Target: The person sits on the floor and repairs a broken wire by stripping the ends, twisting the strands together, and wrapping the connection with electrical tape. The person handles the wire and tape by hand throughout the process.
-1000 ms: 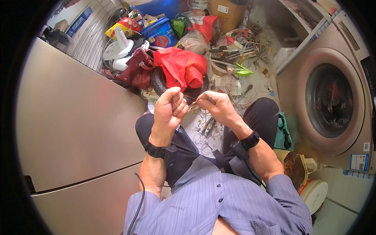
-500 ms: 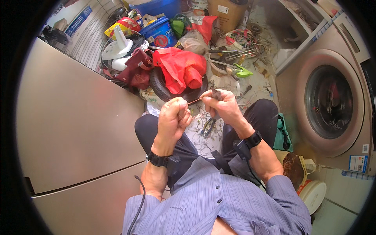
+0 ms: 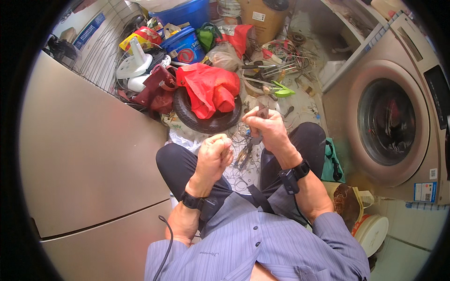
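Note:
My left hand [image 3: 214,157] is a tight fist in front of my left knee. The thin copper-coloured wire that ran from it a moment before can no longer be made out, and its fingers hide what is inside. Higher and to the right, my right hand [image 3: 268,129] is closed with thumb and forefinger pressed together on a flat dark blade [image 3: 263,111], whose end stands up above the knuckles. A gap separates the two hands. Dark-handled pliers [image 3: 243,157] seem to lie on the floor between them, partly blurred among wire scraps.
Ahead lies a black tyre [image 3: 206,124] under a red bag [image 3: 208,89]. Behind it are a blue bucket [image 3: 185,47] and a cardboard box [image 3: 262,18]. A wire heap [image 3: 283,54] sits far right. A refrigerator [image 3: 93,150] stands left, a washing machine [image 3: 389,122] right.
My hands have drawn apart; the left came down toward me, the right moved slightly right. The copper-coloured wire stretched between them no longer shows. The view has shifted a little.

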A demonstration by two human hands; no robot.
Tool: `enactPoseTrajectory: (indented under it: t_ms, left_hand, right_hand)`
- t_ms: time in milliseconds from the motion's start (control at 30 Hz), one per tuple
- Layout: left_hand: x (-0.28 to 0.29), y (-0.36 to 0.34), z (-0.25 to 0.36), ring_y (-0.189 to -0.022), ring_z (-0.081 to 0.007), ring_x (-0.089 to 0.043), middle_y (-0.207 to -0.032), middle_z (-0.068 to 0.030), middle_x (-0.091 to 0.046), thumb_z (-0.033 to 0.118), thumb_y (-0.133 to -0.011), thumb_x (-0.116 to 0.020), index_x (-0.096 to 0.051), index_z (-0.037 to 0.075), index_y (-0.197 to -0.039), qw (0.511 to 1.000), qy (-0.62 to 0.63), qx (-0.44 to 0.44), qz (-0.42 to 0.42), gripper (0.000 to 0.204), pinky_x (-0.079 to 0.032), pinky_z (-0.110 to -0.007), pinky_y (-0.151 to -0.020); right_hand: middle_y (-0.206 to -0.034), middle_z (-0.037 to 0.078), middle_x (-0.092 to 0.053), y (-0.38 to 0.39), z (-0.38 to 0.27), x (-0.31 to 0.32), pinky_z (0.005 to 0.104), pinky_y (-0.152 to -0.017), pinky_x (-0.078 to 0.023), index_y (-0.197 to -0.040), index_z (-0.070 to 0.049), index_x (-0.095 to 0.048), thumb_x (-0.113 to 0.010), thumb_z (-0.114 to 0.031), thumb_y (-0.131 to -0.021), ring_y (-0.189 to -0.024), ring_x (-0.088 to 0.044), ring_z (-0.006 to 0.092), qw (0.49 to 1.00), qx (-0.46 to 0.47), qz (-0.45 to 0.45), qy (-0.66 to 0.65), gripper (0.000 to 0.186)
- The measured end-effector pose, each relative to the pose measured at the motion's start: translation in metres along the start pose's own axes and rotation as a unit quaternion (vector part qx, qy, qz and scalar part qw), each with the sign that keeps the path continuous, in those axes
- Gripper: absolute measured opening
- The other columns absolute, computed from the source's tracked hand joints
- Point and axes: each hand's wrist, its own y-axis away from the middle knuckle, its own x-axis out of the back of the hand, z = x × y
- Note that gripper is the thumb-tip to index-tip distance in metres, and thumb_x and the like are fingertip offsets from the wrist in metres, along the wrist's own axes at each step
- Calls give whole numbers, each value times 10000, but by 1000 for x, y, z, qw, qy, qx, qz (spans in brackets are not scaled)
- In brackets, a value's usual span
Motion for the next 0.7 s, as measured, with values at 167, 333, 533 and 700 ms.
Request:
enactPoseTrajectory:
  t_ms: [167, 333, 533, 700]
  left_hand:
    - [-9, 1, -14, -429, -73, -267, -553, 50, -310, 109, -1004, -563, -450, 123, -719, 1000, 11, -11, 21, 307, -262, -268, -435]
    - [-16, 1, -18, -429, -75, -256, -549, 52, -299, 106, -999, -559, -446, 129, -712, 999, 29, -13, 29, 309, -258, -270, -442]
    - [-15, 21, -6, -435, -75, -252, -553, 52, -289, 93, -980, -565, -431, 134, -708, 997, 43, -58, 12, 306, -254, -268, -441]
    - [-16, 16, 2, -441, -73, -282, -533, 50, -317, 51, -972, -544, -451, 109, -688, 999, 47, -11, 1, 304, -274, -271, -457]
  right_hand:
    - [-707, 29, -663, 3, 3, 6, 254, -533, -432, -912, 21, -758, -713, -35, -878, -561, -567, 98, 999, 8, 38, 1, 79]
    - [-693, 26, -659, 10, 3, 8, 254, -530, -437, -914, 20, -759, -717, -35, -875, -548, -568, 105, 998, 16, 58, 1, 80]
    - [-633, 17, -626, 13, -25, 20, 257, -500, -420, -895, 18, -742, -696, -20, -885, -516, -544, 101, 981, 33, 178, 71, 60]
    - [-629, -39, -554, 15, -39, 8, 233, -501, -376, -1019, 1, -749, -686, -77, -951, -533, -473, 45, 990, 16, 53, 131, 121]
